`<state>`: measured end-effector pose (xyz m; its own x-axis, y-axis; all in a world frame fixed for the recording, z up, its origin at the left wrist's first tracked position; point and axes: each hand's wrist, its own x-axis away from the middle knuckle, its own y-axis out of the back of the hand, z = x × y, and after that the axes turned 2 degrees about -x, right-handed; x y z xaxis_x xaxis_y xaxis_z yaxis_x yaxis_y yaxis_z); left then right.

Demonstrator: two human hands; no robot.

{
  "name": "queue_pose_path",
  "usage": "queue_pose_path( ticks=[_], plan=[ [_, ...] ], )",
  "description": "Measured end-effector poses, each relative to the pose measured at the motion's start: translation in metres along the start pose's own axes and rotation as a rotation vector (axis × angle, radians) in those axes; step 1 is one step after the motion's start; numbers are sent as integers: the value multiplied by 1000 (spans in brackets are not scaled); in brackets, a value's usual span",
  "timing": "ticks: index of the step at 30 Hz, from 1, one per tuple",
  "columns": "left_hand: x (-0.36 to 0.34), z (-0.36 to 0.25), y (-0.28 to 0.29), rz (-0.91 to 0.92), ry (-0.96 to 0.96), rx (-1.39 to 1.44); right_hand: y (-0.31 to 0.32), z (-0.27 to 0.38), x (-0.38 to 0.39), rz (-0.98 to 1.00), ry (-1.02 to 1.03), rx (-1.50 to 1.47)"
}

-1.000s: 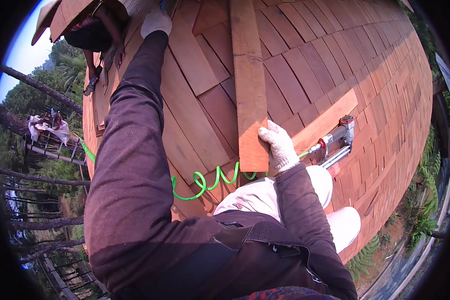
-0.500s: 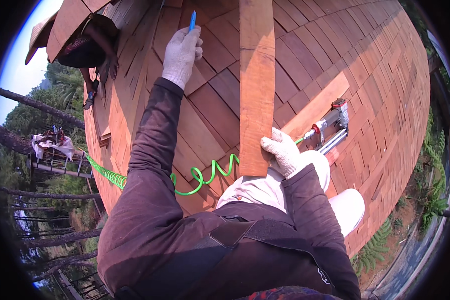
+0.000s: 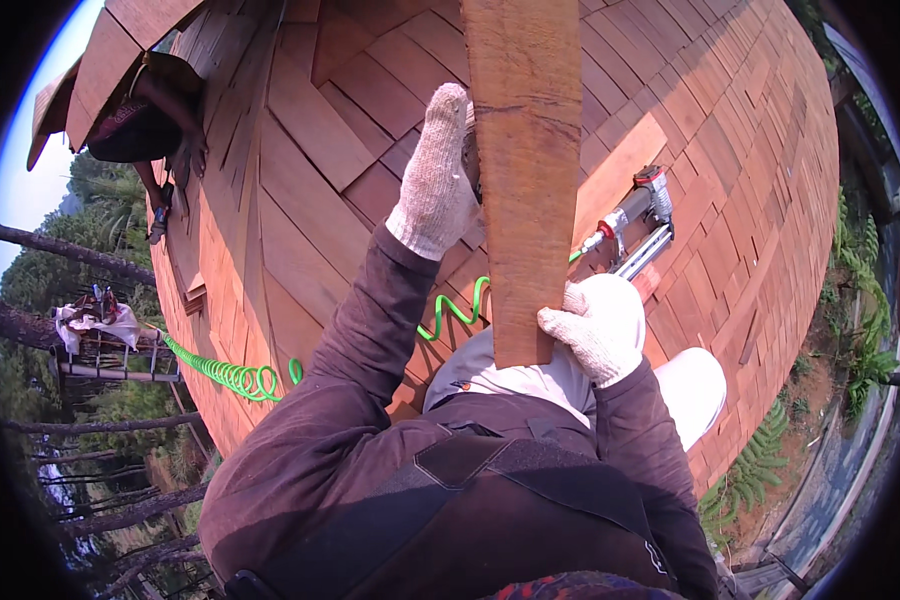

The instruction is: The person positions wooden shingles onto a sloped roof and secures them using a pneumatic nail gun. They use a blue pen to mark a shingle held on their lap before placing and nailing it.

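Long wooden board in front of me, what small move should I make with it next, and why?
Probably close your left hand more firmly on the board: it lies at the left edge, stretched upward, while your right hand holds the right edge near the lower end, so the long upper part may be less steady.

1. A big, round roof [image 3: 740,270] carries everything, and it bulges like a ball.
2. It is covered with flat, reddish-brown wooden tiles [image 3: 705,215] in rows.
3. A grey and red nail gun [image 3: 626,213] lies on its right part.
4. A plain, lighter board [image 3: 625,160] lies flat, next to the nail gun.
5. A curly green hose [image 3: 235,378] rests on it, with tight curls near the left edge.
6. Some thin wood pieces [image 3: 192,293] are piled at that edge too.
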<state>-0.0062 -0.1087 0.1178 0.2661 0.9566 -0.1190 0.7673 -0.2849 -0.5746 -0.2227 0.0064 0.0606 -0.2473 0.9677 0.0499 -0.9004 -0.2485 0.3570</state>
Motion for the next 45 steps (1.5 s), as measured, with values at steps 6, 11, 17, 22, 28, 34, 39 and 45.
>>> queue_pose_path(
  ticks=[6, 11, 17, 22, 28, 34, 39, 45],
  plan=[
    [6, -7, -17, 54, -3, -402, 7, -8, 7, 42, 122, 389],
    [-13, -4, -35, 129, 74, -410, 29, -31, 10, 120, -5, -352],
    [-34, 30, -77, 435, 283, -633, 69, -25, -8, -388, 332, -947],
    [-28, 89, -111, 616, 266, -604, 86, -65, 23, -523, 290, -1077],
    [-18, 132, -139, 674, 258, -415, 104, -72, 58, -534, 513, -1192],
    [-15, 143, -161, 669, 389, -465, 112, -86, 77, -495, 560, -1224],
    [-29, 150, -153, 831, 133, -583, 111, -84, 80, -450, 614, -1329],
    [-25, 168, -137, 624, 302, -373, 107, -58, 76, -718, 483, -1214]
  ],
)
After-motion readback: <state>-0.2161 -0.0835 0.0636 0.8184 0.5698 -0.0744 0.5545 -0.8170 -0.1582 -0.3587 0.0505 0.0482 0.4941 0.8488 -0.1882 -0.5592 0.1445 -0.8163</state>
